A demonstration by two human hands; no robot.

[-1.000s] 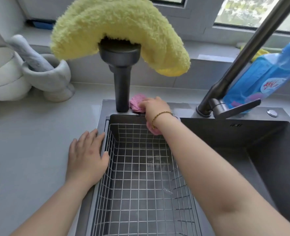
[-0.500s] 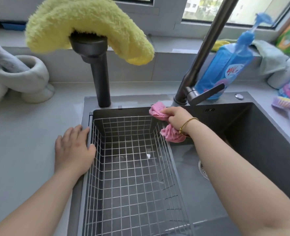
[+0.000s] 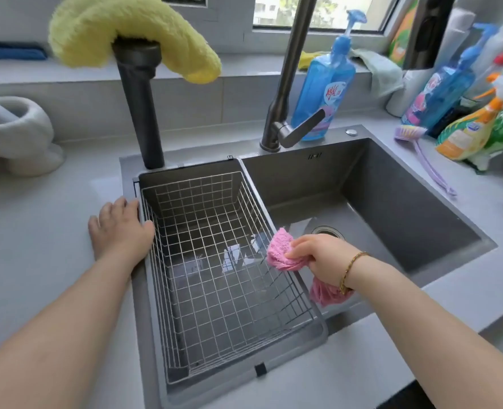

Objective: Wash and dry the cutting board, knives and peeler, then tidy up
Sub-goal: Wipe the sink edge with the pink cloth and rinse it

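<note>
Right hand (image 3: 322,256) is gripping a pink cloth (image 3: 282,255), fingers curled tight around it, one wad sticking out front, a tail hanging below the wrist. Cloth is pressing on the divider (image 3: 262,202) between the two sink basins, right by the basket's near-right rim. My read: she's wiping the sink edges, so this is the tidy-up stage.

Left hand (image 3: 120,228) is lying flat on the counter (image 3: 37,246), fingers together and extended, fingertips touching the sink's left rim, thumb hooking over toward the basket (image 3: 215,276). Probably bracing while leaning in. It's holding nothing.

Task items: cutting board, knives and peeler aren't showing anywhere in view. Basket is empty, right basin (image 3: 392,216) is empty apart from the drain. Judging from that, washing looks done and they're stowed out of frame; can't confirm.

Counts:
- 2 basins, 1 wire basket sitting in the left one
- 1 tap (image 3: 285,93), lever pointing right, no water running
- 1 dark post (image 3: 141,107) at the back rim, 1 yellow towel (image 3: 132,33) draped over it, likely drying
- 2 blue pump bottles (image 3: 327,81), plus spray bottles at far right, number unclear
- 1 purple brush (image 3: 421,152) lying on the counter right of the sink
- 1 mortar (image 3: 17,137) far left
</note>
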